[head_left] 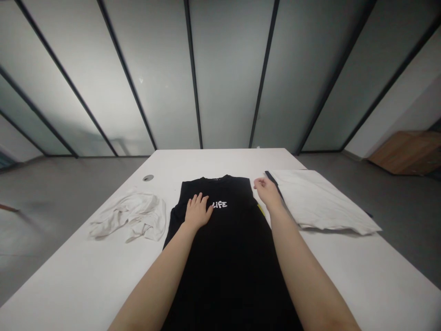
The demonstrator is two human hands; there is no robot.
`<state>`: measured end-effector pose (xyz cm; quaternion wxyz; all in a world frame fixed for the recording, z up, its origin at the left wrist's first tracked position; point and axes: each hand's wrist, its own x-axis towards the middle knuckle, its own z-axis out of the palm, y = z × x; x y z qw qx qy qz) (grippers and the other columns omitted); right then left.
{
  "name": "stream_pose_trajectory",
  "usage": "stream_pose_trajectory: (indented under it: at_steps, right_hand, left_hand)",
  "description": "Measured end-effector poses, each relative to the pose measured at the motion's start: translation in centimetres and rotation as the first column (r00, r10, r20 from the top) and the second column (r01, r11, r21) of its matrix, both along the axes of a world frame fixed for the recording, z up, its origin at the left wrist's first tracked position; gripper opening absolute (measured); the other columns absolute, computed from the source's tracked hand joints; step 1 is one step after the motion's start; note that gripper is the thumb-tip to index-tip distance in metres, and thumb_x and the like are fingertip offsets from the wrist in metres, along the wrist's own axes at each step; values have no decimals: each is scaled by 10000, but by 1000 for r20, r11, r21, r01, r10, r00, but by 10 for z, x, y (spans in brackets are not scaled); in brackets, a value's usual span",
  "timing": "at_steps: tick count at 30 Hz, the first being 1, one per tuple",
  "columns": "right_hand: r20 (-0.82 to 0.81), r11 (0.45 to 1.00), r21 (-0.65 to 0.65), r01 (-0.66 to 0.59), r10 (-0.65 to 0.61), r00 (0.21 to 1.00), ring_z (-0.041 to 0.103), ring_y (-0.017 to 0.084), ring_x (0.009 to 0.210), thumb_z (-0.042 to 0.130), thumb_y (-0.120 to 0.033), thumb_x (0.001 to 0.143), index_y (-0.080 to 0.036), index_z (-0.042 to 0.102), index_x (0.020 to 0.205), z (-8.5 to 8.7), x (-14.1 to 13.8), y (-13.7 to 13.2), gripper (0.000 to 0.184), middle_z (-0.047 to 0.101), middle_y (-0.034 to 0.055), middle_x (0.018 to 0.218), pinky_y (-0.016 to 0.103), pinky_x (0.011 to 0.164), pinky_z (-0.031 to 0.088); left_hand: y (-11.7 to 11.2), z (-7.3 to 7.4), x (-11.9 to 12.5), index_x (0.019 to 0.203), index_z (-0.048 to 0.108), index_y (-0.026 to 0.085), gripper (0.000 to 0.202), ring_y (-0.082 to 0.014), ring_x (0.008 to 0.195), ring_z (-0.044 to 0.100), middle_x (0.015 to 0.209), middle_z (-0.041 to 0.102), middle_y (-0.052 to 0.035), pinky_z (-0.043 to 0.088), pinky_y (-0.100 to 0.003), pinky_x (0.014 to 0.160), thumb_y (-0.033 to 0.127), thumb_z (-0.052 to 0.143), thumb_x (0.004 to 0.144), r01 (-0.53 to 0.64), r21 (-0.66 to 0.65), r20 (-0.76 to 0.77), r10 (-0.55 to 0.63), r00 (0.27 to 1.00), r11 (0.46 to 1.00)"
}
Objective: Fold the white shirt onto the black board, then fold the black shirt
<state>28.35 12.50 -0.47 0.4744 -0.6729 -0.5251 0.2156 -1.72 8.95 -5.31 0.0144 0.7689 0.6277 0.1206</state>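
A black T-shirt [234, 248] with white lettering on its chest lies spread out, its neckline toward the far end of the table. My left hand [198, 210] rests flat on the chest, fingers spread, partly over the lettering. Just beyond the shirt's right shoulder is my right hand [266, 189], its fingers curled together. Whether anything is pinched in them is too small to make out. A small yellow strip [261, 210] shows at the shirt's right side, near my right wrist.
The white table [220, 161] has a round cable hole [148, 178] at its far left. A crumpled white cloth [138, 214] lies left of the shirt; flat white garments [320, 200] with a dark edge lie right. Frosted glass panels [227, 78] stand behind. A wooden piece [406, 151] sits at far right.
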Motion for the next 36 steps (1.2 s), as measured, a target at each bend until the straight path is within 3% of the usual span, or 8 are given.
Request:
stream_pose_trajectory:
  at_steps: [5, 8, 15, 21, 26, 29, 31, 36]
  right_hand:
    - [219, 965, -191, -180, 221, 950, 732, 216, 962, 739, -300, 844, -221, 741, 1163, -14, -28, -3, 329, 776, 63, 1058, 298, 875, 534]
    - [327, 933, -323, -161, 269, 906, 730, 273, 1075, 803, -259, 807, -198, 751, 1211, -24, -40, -7, 412, 747, 134, 1221, 342, 952, 528]
    - [442, 888, -456, -64, 288, 850, 665, 346, 1277, 478, -552, 1049, -182, 631, 1455, -20, -29, -6, 569, 687, 177, 1425, 435, 1036, 514]
    - [477, 877, -469, -107, 353, 805, 643, 325, 1323, 560, -512, 1017, -206, 706, 1394, -23, -33, -4, 506, 681, 141, 1453, 404, 1073, 489]
    - [523, 920, -383, -82, 290, 801, 730, 301, 1127, 438, -379, 1075, -206, 801, 1176, -21, -35, -2, 414, 788, 145, 1185, 377, 985, 519]
    - [563, 959, -276, -69, 220, 797, 649, 273, 1291, 332, -277, 1099, -189, 670, 1420, -23, -36, -2, 474, 697, 151, 1394, 360, 1101, 452]
    - [581, 966, -242, -87, 216, 785, 545, 286, 1422, 420, -314, 1089, -165, 567, 1532, -29, -39, -5, 490, 583, 165, 1546, 370, 1184, 381]
    - [607, 954, -266, -137, 276, 745, 416, 401, 1520, 636, -443, 1004, -188, 642, 1437, -49, -46, -8, 503, 490, 153, 1640, 511, 1223, 339]
  left_hand:
    - [-1, 2, 1, 1547, 536, 200, 570, -382, 1574, 351, 1683, 427, -159, 287, -573, 1273, 484, 471, 1056, -6, -15, -17, 5, 1000, 1000]
    - [-2, 4, 1, 1549, 538, 207, 571, -370, 1571, 361, 1681, 433, -149, 292, -557, 1276, 490, 475, 1057, -10, -8, -36, 9, 999, 1000]
    - [-3, 5, 1, 1555, 540, 211, 574, -364, 1568, 370, 1682, 435, -136, 299, -545, 1278, 497, 468, 1063, -13, -7, -56, 12, 998, 1000]
    - [-2, 3, 1, 1559, 536, 218, 577, -363, 1569, 367, 1679, 440, -135, 295, -549, 1278, 505, 464, 1064, -10, 2, -50, 10, 999, 1000]
    - [-2, 2, 1, 1553, 539, 220, 571, -360, 1567, 371, 1676, 446, -133, 297, -543, 1277, 500, 475, 1060, -11, 7, -52, 12, 999, 1000]
    - [-2, 4, 2, 1552, 540, 214, 572, -363, 1567, 370, 1676, 445, -136, 295, -542, 1278, 498, 472, 1060, -12, 1, -49, 12, 999, 1000]
    - [-2, 5, 2, 1550, 544, 210, 572, -364, 1567, 371, 1676, 443, -140, 295, -543, 1278, 497, 469, 1061, -12, -1, -49, 12, 999, 1000]
    - [-3, 6, 3, 1550, 547, 201, 574, -367, 1567, 371, 1680, 435, -145, 297, -548, 1277, 491, 469, 1061, -15, -9, -50, 14, 999, 1000]
